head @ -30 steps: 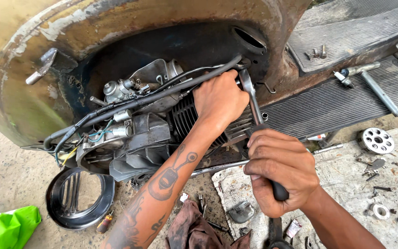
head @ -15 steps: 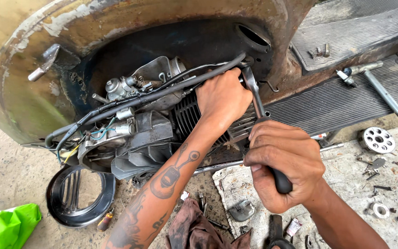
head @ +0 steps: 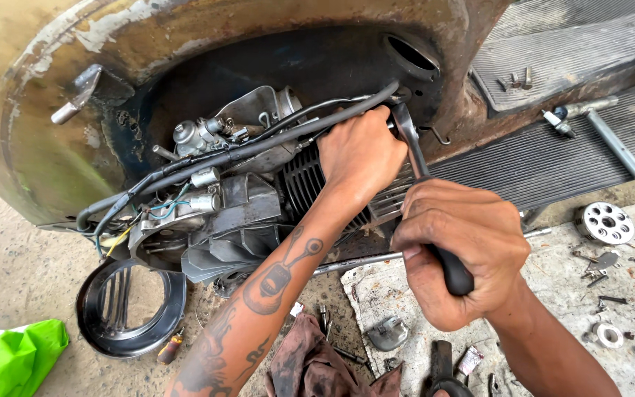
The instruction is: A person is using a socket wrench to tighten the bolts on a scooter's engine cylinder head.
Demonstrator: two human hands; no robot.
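A small grey finned engine [head: 244, 213] sits inside the rusty scooter body [head: 207, 29], with black cables [head: 259, 147] running across it. My left hand [head: 360, 153] rests on the engine's finned cylinder, pressing at the head of a metal ratchet wrench [head: 410, 143]. My right hand [head: 458, 250] is closed around the wrench's black handle, lower right of the engine. The wrench's socket end is hidden behind my left hand.
A round black fan cover [head: 130, 309] lies on the ground below the engine. A green bag [head: 9, 360] is at the bottom left. A dirty rag [head: 310, 367], a perforated metal disc [head: 604, 223], loose bolts and washers [head: 611, 334] are scattered at the right. A ribbed floorboard [head: 553, 162] extends right.
My right hand has swung the wrench handle slightly down and to the right. My left hand stays on the wrench head at the engine.
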